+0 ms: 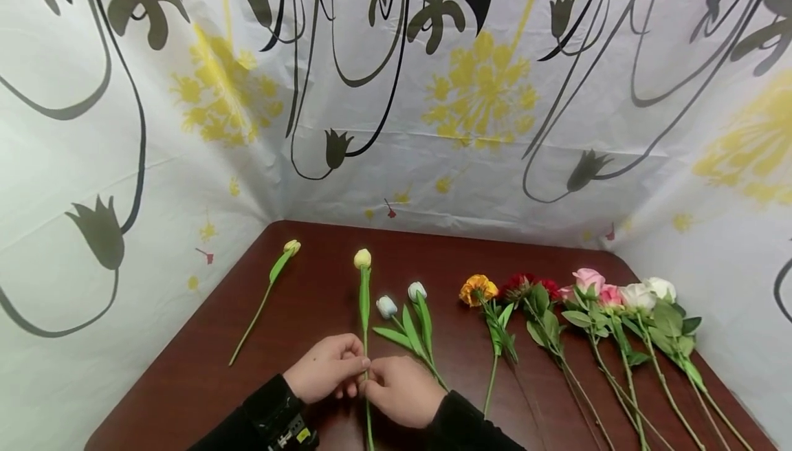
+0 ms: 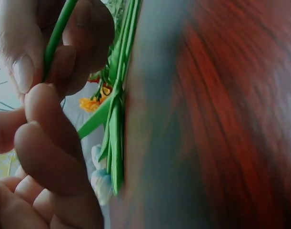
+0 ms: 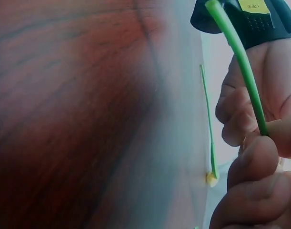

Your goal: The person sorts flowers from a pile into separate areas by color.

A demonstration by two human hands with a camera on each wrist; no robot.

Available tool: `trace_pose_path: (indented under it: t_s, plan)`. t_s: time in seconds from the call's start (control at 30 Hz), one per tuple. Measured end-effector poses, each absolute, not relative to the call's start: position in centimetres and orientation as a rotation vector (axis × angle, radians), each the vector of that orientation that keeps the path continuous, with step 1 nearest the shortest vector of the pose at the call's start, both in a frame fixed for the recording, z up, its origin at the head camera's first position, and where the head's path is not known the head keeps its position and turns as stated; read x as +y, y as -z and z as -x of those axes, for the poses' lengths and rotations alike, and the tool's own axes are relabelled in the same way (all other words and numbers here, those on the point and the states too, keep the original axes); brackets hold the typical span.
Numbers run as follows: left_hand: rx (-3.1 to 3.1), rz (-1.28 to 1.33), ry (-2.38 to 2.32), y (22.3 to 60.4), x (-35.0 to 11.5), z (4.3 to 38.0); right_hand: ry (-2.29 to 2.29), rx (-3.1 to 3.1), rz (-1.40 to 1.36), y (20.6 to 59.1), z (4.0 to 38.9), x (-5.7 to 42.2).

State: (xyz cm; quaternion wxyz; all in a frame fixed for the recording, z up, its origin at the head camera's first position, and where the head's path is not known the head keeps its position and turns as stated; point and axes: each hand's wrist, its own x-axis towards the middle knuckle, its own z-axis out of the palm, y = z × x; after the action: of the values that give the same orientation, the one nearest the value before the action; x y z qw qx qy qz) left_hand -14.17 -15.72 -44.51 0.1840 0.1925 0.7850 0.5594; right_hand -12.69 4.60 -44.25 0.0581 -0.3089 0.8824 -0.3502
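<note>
A pale yellow tulip (image 1: 362,258) is held by its green stem in front of me, its bloom pointing toward the far side of the table. My left hand (image 1: 328,368) pinches the stem between thumb and fingers. Right beside it, my right hand (image 1: 405,389) pinches the same stem, the fingertips of both hands meeting. In the left wrist view the stem (image 2: 57,40) runs out of the right hand's grip; the right wrist view shows the stem (image 3: 245,67) crossing in front of the left hand. Just right of the held flower lie two bluish-white tulips (image 1: 386,307).
Another yellow tulip (image 1: 292,247) lies at the left of the dark red table (image 1: 309,286). Rightward lie an orange flower (image 1: 478,290), red flowers (image 1: 518,289), pink roses (image 1: 588,280) and white roses (image 1: 637,296), stems toward me. A patterned white curtain (image 1: 383,114) surrounds the table.
</note>
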Motion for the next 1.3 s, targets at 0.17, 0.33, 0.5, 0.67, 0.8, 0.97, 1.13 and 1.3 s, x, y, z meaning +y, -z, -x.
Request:
trace_pose_path:
  t_s: [0.17,0.33,0.5,0.67,0.8,0.97,1.13,1.3]
  plan:
    - [2.288,-0.526,-1.513,44.3,-15.8,14.3,1.0,2.676,0.835,44.3,13.7,4.9]
    - [2.295,-0.501,-1.498,44.1,-16.0,14.3,0.894,2.682,0.784,44.6,14.0,5.4]
    - [2.319,-0.496,-1.479,43.8,-16.3,14.4,0.788,2.717,0.774,44.8,13.7,5.6]
    - [2.33,-0.517,-1.462,43.5,-16.4,14.6,0.716,2.722,0.78,44.7,13.3,5.7]
    - [2.323,-0.522,-1.449,43.6,-16.5,14.6,0.63,2.738,0.798,44.8,13.2,5.7]
    - [2.365,-0.513,-1.403,43.6,-16.8,14.6,0.572,2.745,0.843,44.9,13.2,6.2]
    - [2.552,-0.498,-1.273,43.0,-18.0,15.0,0.706,2.706,0.825,44.3,13.2,8.2]
    - [2.817,-0.39,-1.028,41.9,-21.0,16.2,0.807,2.664,0.792,43.2,13.4,11.1]
